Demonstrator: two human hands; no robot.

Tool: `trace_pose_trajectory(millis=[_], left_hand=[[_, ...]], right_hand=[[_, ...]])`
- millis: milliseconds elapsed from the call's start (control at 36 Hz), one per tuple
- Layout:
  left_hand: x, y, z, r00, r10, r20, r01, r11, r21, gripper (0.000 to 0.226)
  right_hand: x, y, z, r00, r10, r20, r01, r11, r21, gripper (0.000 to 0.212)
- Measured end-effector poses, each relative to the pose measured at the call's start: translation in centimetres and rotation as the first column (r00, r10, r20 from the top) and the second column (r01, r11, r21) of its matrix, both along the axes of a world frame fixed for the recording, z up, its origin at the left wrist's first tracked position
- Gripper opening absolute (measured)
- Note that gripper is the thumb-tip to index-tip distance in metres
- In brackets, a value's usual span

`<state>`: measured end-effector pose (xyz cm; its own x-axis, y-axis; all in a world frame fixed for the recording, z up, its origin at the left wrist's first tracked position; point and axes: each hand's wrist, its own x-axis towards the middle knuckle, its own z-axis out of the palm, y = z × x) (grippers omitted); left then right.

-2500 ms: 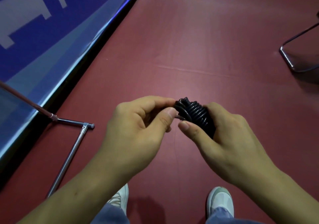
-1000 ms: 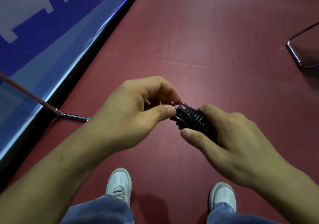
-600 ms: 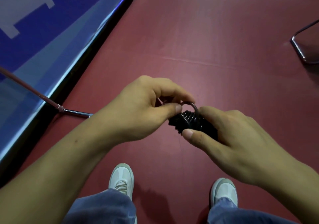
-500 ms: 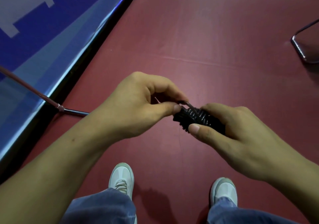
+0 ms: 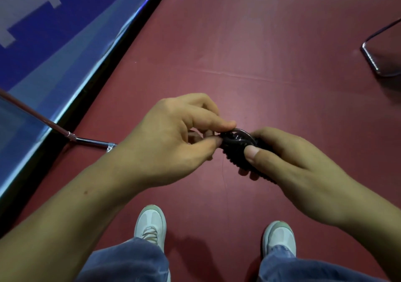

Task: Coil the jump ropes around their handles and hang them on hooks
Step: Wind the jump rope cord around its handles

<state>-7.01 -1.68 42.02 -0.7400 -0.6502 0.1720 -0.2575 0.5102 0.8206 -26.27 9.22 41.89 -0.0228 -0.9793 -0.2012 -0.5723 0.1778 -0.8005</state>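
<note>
A black jump rope point(image 5: 235, 149), wound in tight coils around its handles, is held at mid-frame above the red floor. My right hand point(image 5: 288, 164) wraps around the bundle, thumb pressed on its near side. My left hand point(image 5: 173, 138) pinches the bundle's left end between thumb and forefinger, where a loop of rope arches over the top. The handles are hidden under the coils and my fingers. No hook is in view.
A blue banner wall point(image 5: 43, 42) with a black base runs along the left. A chrome rack leg point(image 5: 86, 140) lies on the floor beside it. Another chrome frame point(image 5: 373, 60) sits far right. My two white shoes point(image 5: 150, 223) stand below.
My hands and the bundle have shifted slightly rightward and down. My left fingers now pinch the rope loop lower over the bundle's end, and my right thumb has slid onto the coils.
</note>
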Motion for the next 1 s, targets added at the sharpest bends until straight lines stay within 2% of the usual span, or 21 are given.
trace_pose_trajectory(millis=[167, 278, 389, 417, 500, 528, 694, 806, 917, 1000], left_hand=[[-0.4, 0.2, -0.1, 0.995, 0.087, -0.056, -0.079, 0.988, 0.135, 0.027], [-0.6, 0.3, -0.2, 0.990, 0.121, -0.071, -0.110, 0.984, 0.139, 0.025], [-0.8, 0.6, 0.0, 0.983, 0.158, -0.092, -0.144, 0.979, 0.142, 0.023], [-1.0, 0.8, 0.1, 0.982, 0.163, -0.095, -0.149, 0.978, 0.143, 0.022], [-1.3, 1.1, 0.0, 0.980, 0.170, -0.102, -0.152, 0.975, 0.165, 0.018], [-1.4, 1.2, -0.1, 0.980, 0.171, -0.106, -0.152, 0.974, 0.171, 0.016], [-1.3, 1.0, -0.3, 0.972, 0.194, -0.131, -0.160, 0.959, 0.235, 0.019], [-1.4, 1.2, -0.4, 0.960, 0.226, -0.164, -0.175, 0.945, 0.277, 0.020], [-1.6, 1.6, -0.9, 0.922, 0.331, -0.203, -0.206, 0.860, 0.467, 0.019], [-1.8, 1.7, -1.1, 0.917, 0.347, -0.194, -0.187, 0.807, 0.559, 0.014]], right_hand=[[-0.1, -0.3, 0.5, 0.987, -0.034, 0.158, 0.017, 0.994, 0.107, 0.019], [-0.4, -0.5, 0.3, 0.968, -0.086, 0.235, 0.064, 0.993, 0.100, 0.035], [0.1, -0.6, 0.1, 0.944, -0.128, 0.303, 0.136, 0.991, -0.005, 0.044], [0.2, -0.7, 0.2, 0.944, -0.147, 0.296, 0.164, 0.986, -0.033, 0.044], [0.8, -0.8, 0.3, 0.978, -0.141, 0.156, 0.165, 0.975, -0.152, 0.022], [1.0, -0.7, 0.3, 0.974, -0.156, 0.162, 0.181, 0.971, -0.157, 0.024], [1.5, -0.6, 0.7, 0.869, -0.223, 0.442, 0.278, 0.958, -0.064, 0.021], [1.7, -0.7, 0.9, 0.751, -0.288, 0.594, 0.368, 0.930, -0.016, 0.019], [2.4, -0.9, 0.8, 0.675, -0.342, 0.654, 0.443, 0.897, 0.013, 0.019], [2.6, -1.1, 0.7, 0.638, -0.379, 0.670, 0.468, 0.882, 0.053, 0.019]])
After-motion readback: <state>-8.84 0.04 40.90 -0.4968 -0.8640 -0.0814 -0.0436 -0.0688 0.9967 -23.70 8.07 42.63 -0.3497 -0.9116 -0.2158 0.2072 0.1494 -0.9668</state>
